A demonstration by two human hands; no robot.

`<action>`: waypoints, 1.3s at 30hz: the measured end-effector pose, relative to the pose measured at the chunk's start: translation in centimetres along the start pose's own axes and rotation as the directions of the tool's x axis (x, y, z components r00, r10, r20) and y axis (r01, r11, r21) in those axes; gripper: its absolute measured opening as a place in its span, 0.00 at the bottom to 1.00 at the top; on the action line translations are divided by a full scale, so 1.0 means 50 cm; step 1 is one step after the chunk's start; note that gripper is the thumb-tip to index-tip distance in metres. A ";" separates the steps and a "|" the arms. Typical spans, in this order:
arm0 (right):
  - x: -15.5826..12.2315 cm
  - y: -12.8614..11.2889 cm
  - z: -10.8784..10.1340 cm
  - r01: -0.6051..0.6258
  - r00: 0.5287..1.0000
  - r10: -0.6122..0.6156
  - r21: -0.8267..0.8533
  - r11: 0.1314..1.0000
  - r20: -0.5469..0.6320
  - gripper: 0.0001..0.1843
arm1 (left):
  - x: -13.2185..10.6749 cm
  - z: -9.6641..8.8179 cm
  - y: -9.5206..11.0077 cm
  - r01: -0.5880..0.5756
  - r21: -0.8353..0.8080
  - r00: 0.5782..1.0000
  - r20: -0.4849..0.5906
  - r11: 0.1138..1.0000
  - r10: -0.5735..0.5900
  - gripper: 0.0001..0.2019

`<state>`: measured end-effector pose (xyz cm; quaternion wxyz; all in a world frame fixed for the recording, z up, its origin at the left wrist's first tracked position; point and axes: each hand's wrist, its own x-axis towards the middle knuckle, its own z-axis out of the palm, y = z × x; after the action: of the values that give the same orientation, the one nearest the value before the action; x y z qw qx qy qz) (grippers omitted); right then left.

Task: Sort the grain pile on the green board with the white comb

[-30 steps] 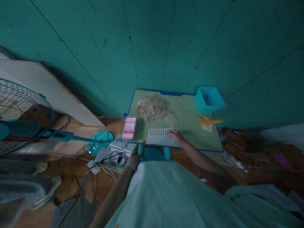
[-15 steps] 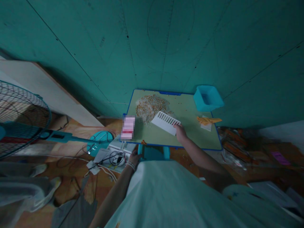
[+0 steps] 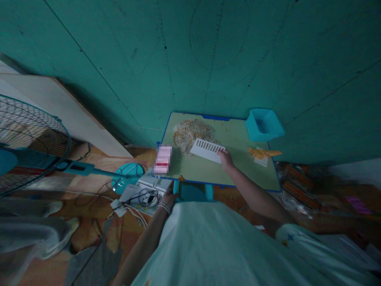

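My right hand [image 3: 226, 160] is closed on the right end of a white slotted plastic scraper [image 3: 206, 152], holding it over the table [image 3: 238, 171]. The slots run along its far edge, which is close to a spread pile [image 3: 190, 131] of orange-brown kernels mixed with pale grains. Whether the scraper touches the pile I cannot tell. Below the table's near edge, my left hand [image 3: 169, 196] grips the left side of a turquoise bin [image 3: 210, 192], which stands against my body. An orange scrap [image 3: 181, 178] lies by the near edge.
A turquoise basket [image 3: 264, 126] occupies the far right corner, with an orange cloth-like piece [image 3: 264, 153] on a white card nearer me. A pixelated pink box [image 3: 162, 159] stands at left. Beyond are a fan [image 3: 29, 147], cables, a power strip and another person's legs [image 3: 38, 234].
The scraper has turned a little, its right end swinging away from me so that it lies more level. My left hand keeps its hold on the bin. The whole view has shifted slightly.
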<state>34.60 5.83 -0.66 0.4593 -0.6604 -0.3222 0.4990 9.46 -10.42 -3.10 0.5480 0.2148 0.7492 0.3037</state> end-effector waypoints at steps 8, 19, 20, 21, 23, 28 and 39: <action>-0.006 0.002 0.004 0.001 1.000 -0.001 -0.027 1.000 0.001 0.11 | 0.006 0.004 -0.007 0.001 -0.124 0.998 0.067 0.992 0.007 0.06; 0.002 0.007 -0.008 0.039 0.997 -0.038 0.008 0.999 -0.063 0.12 | -0.010 0.006 0.013 0.008 -0.136 0.997 0.076 0.991 0.002 0.09; 0.006 0.006 -0.009 0.041 0.996 -0.039 0.025 0.999 -0.078 0.12 | -0.012 0.006 0.015 0.004 -0.130 0.997 0.073 0.992 0.006 0.09; 0.009 0.007 -0.010 0.039 0.995 -0.035 0.039 0.998 -0.092 0.12 | -0.014 0.006 0.017 0.003 -0.123 0.997 0.072 0.992 0.006 0.09; 0.013 0.011 -0.010 0.029 0.994 -0.024 0.052 0.998 -0.102 0.12 | -0.016 0.006 0.019 0.009 -0.108 0.998 0.071 0.994 -0.001 0.09; 0.010 0.027 -0.009 -0.035 0.998 0.038 0.052 0.998 -0.055 0.11 | -0.018 0.006 0.021 0.014 -0.081 0.999 0.049 0.997 -0.010 0.09; -0.008 0.021 -0.002 -0.056 0.998 0.056 0.015 0.998 -0.019 0.08 | -0.028 0.007 0.036 0.034 -0.112 0.999 0.029 0.993 -0.030 0.09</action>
<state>34.55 5.07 -1.48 0.4531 -0.6707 -0.2955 0.5074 10.20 -9.95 -0.97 0.5741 0.1757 0.7268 0.3336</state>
